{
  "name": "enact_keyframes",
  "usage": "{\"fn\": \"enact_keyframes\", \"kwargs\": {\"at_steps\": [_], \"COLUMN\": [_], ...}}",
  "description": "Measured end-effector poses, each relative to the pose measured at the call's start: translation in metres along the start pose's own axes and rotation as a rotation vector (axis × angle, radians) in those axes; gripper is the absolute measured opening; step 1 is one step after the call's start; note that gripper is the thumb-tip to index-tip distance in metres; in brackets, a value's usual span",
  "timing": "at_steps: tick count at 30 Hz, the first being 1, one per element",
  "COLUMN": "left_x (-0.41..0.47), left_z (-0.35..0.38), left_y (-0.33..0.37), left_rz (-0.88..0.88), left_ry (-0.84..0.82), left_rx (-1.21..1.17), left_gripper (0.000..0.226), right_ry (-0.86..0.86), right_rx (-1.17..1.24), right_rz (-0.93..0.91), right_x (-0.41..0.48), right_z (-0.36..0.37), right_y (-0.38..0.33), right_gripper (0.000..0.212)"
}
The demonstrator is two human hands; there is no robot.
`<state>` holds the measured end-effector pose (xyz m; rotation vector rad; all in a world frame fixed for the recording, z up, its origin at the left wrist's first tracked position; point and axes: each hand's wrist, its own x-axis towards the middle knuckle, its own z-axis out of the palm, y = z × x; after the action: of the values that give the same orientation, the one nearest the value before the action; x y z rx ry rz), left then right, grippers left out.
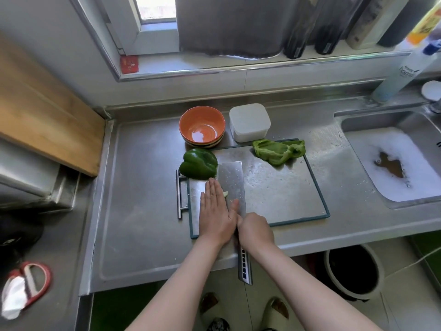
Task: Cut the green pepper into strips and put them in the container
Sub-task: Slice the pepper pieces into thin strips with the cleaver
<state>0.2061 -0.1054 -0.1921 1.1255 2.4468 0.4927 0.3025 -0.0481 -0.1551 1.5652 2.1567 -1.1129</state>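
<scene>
A steel cutting board (281, 187) with a dark green rim lies on the counter. On its far left corner sits a dark green pepper piece (198, 164), and a flattened pepper piece (278, 150) lies skin down at its far edge. A cleaver (232, 185) lies flat on the board's left part. My right hand (255, 231) grips the cleaver's handle at the near edge. With straight fingers, my left hand (216, 211) lies flat beside the blade, over a small pale pepper scrap (225, 193). A white lidded container (249, 121) stands behind the board.
An orange bowl (202, 126) stands left of the container. A sink (393, 163) with foamy water lies to the right. Bottles (403, 72) stand by the sink and on the sill. A wooden board (45, 108) is at the left. A dark bin (353, 271) stands on the floor.
</scene>
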Motion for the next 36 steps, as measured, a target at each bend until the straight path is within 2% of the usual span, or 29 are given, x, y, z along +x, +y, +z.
{"fn": "enact_keyframes", "kwargs": {"at_steps": [3, 6, 11, 16, 19, 22, 24, 30, 36], "left_x": [0.0, 0.0, 0.003, 0.006, 0.0, -0.011, -0.02, -0.051, -0.084], "left_z": [-0.004, -0.01, -0.015, -0.006, 0.01, 0.029, 0.044, 0.105, 0.175], "left_y": [-0.003, 0.0, 0.039, 0.106, 0.151, 0.2, 0.232, 0.326, 0.399], "left_rz": [0.035, 0.1, 0.211, 0.355, 0.453, 0.55, 0.614, 0.813, 0.852], "left_ry": [-0.044, -0.101, -0.093, -0.113, -0.153, -0.191, -0.228, -0.424, -0.633], "left_rx": [-0.029, -0.059, -0.046, -0.036, -0.02, -0.018, -0.03, -0.013, -0.192], "left_gripper": [0.073, 0.071, 0.079, 0.076, 0.075, 0.073, 0.073, 0.068, 0.047], "right_ry": [-0.018, -0.05, -0.01, 0.109, 0.181, 0.211, 0.26, 0.343, 0.403], "right_rx": [0.034, 0.185, 0.449, 0.529, 0.565, 0.678, 0.778, 0.941, 1.081], "right_rz": [-0.095, -0.165, -0.14, -0.072, -0.017, 0.056, 0.106, 0.266, 0.38], "right_x": [-0.001, -0.005, -0.008, -0.021, -0.033, -0.053, -0.07, -0.105, -0.12], "right_z": [0.005, -0.001, -0.026, -0.074, -0.101, -0.126, -0.142, -0.175, -0.171], "right_y": [0.0, 0.003, 0.027, 0.066, 0.102, 0.141, 0.168, 0.276, 0.399], "right_gripper": [0.05, 0.053, 0.053, 0.049, 0.05, 0.055, 0.051, 0.047, 0.037]}}
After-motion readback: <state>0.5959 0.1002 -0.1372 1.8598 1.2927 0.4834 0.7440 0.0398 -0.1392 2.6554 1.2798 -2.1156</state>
